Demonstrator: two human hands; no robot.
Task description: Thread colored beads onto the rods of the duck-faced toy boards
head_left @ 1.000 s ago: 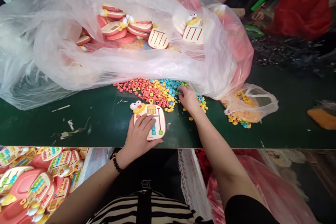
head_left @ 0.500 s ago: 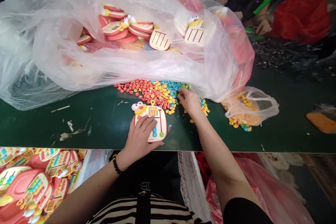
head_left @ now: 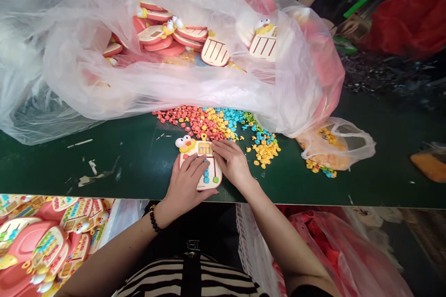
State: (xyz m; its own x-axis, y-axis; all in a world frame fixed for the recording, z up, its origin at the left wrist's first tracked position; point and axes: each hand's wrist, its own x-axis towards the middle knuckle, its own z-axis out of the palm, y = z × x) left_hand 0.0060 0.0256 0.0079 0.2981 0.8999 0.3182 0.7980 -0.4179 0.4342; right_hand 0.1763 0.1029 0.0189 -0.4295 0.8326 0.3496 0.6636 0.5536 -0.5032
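A cream toy board [head_left: 211, 186] with a pink rim and a duck head lies flat on the table. In its slots sit blue sliding pieces [head_left: 206, 179] and a green one [head_left: 215, 180]. My left hand [head_left: 188, 174] holds the board down, fingers across its face and thumb along the lower edge. At the upper end of the right-hand slot is my right hand [head_left: 232, 162], fingertips drawn together on the board. Whatever they pinch is hidden. Just beyond the board spreads a pile of small red pieces [head_left: 195, 118], yellow pieces [head_left: 266, 152] and blue pieces [head_left: 232, 116].
A large clear plastic bag [head_left: 167, 86] with several duck boards lies across the back of the green table [head_left: 139, 162]. To the right is a small bag of yellow pieces [head_left: 325, 148]. Finished-looking boards [head_left: 45, 241] fill the lower left. Another person's hand [head_left: 351, 25] shows at upper right.
My right hand has come from the pile of small pieces, toward me and left, onto the board's right side. My left hand stays on the board.
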